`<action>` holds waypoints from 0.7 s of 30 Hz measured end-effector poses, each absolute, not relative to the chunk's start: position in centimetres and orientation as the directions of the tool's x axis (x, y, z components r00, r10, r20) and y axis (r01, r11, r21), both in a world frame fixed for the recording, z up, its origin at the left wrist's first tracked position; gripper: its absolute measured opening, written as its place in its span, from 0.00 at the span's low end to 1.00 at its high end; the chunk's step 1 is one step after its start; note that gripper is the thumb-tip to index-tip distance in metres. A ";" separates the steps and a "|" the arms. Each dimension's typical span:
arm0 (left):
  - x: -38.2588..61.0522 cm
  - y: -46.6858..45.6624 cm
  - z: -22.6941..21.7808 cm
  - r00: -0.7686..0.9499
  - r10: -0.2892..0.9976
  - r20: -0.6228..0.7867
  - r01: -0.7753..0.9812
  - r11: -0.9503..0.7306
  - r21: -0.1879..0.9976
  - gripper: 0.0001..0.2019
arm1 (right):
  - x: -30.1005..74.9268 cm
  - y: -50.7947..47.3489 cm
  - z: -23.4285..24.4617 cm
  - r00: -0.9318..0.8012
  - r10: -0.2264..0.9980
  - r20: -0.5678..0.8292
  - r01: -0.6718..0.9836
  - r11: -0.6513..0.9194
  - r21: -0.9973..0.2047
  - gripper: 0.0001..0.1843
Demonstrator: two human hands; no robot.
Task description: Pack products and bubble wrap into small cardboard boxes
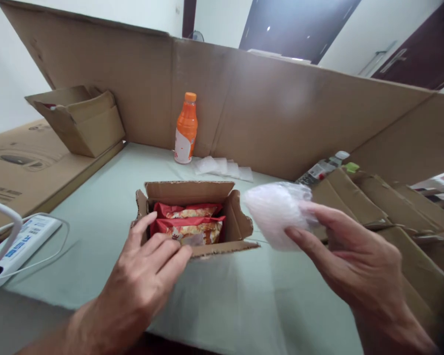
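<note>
A small open cardboard box (240,222) sits mid-table with two red snack packets (188,222) lying inside. My left hand (148,271) rests at the box's near left corner, fingers bent over the rim and touching the nearest packet. My right hand (351,256) is just right of the box, fingers closed on a wad of clear bubble wrap (276,209) held above the table.
An orange drink bottle (186,128) stands at the back by the cardboard wall (281,108), with clear plastic pieces (224,167) beside it. An open box (81,121) sits back left. Flattened boxes (377,212) and a water bottle (323,167) lie right. A power strip (20,241) lies left.
</note>
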State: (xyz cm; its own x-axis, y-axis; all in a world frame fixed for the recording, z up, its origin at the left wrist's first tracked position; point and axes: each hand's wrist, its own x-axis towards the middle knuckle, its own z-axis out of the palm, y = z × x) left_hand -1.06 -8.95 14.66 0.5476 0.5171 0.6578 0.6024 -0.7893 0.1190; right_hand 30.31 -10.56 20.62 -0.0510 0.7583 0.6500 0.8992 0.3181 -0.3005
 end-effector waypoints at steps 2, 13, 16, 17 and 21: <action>-2.1 -10.2 14.5 0.543 0.535 0.647 0.587 -0.793 0.164 0.15 | 28.4 -8.8 21.7 -0.177 0.740 0.649 0.857 0.440 -0.268 0.11; -3.5 -11.3 12.6 0.412 0.586 0.698 0.522 -0.779 0.347 0.13 | 20.2 -1.8 18.2 -0.744 0.656 -0.127 0.663 0.749 -0.013 0.12; -3.5 -11.0 12.6 0.399 0.582 0.709 0.522 -0.780 0.345 0.12 | 19.6 -1.5 18.0 -0.743 0.615 -0.263 0.616 0.782 0.089 0.12; -3.5 -10.9 12.6 0.393 0.575 0.718 0.518 -0.783 0.343 0.12 | 19.5 -1.5 18.2 -0.736 0.614 -0.286 0.612 0.784 0.106 0.11; -3.4 -10.6 12.3 0.374 0.573 0.730 0.507 -0.785 0.357 0.11 | 18.7 -1.4 19.0 -0.637 0.650 -0.413 0.687 0.722 0.078 0.13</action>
